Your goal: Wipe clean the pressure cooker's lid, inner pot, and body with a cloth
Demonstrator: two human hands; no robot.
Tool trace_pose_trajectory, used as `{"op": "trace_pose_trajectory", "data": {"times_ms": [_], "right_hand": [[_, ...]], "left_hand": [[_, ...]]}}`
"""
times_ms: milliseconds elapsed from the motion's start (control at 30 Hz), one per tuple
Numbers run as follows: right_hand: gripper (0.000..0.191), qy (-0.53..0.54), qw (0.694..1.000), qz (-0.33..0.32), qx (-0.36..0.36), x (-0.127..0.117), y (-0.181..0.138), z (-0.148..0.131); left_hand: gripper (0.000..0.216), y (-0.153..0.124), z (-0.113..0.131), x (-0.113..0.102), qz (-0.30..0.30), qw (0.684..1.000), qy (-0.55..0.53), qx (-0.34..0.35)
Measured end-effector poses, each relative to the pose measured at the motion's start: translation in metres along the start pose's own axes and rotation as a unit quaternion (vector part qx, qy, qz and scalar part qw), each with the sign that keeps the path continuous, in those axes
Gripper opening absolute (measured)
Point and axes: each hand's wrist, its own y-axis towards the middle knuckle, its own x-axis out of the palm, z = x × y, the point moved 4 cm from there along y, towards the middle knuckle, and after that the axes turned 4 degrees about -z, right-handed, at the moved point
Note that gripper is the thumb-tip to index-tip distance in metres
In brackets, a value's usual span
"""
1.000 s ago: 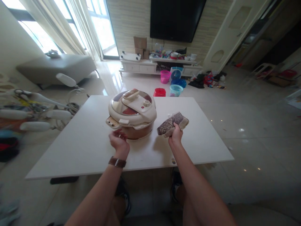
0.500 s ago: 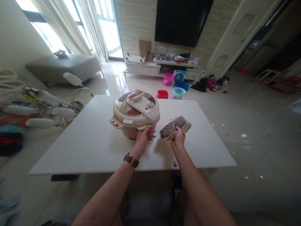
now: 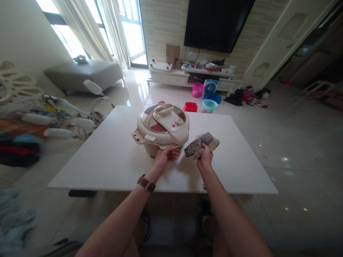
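Observation:
A cream and brown pressure cooker point(image 3: 160, 128) with its lid on stands in the middle of a white table point(image 3: 112, 160). My left hand point(image 3: 164, 157), with a brown watch strap at the wrist, rests against the cooker's front side just under the lid rim, fingers curled on it. My right hand point(image 3: 205, 159) is closed round a clear packet of dark and pale grains point(image 3: 200, 144), held a little above the table, right of the cooker.
A rack with white handles and scissors point(image 3: 53, 117) stands left of the table. A grey sofa point(image 3: 83, 73) is at the back left. Coloured baskets point(image 3: 203, 100) and a TV cabinet point(image 3: 193, 76) stand behind the table. My knees show below the table edge.
My left hand moved from the table in front of the cooker onto the cooker's front side. The right hand kept hold of the packet. The view shifted slightly.

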Motion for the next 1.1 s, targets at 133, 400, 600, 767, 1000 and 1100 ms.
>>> {"op": "trace_pose_trajectory", "data": {"times_ms": [133, 400, 600, 767, 1000, 1100], "right_hand": [[0.029, -0.011, 1.0, 0.004, 0.013, 0.002, 0.001, 0.004], [0.027, -0.015, 0.999, 0.002, 0.05, 0.001, -0.01, 0.003], [0.026, 0.004, 0.999, 0.007, 0.053, -0.001, -0.012, -0.007], [0.028, 0.007, 0.999, -0.007, 0.051, -0.006, -0.007, -0.01], [0.028, 0.022, 0.998, -0.013, 0.051, -0.017, 0.005, -0.016], [0.029, 0.014, 0.998, -0.015, 0.051, -0.019, 0.011, -0.018]], "left_hand": [[0.024, -0.016, 0.007, -0.041, -0.029, 0.999, 0.021, -0.029], [0.029, -0.038, 0.06, -0.167, 0.026, 0.985, 0.156, -0.066], [0.037, -0.021, 0.088, -0.17, 0.175, 0.973, -0.05, 0.144], [0.025, 0.004, 0.083, -0.15, 0.138, 0.97, -0.073, 0.184], [0.028, 0.035, 0.077, -0.153, 0.124, 0.963, -0.108, 0.214], [0.033, 0.053, 0.075, -0.14, 0.095, 0.966, -0.102, 0.216]]}}
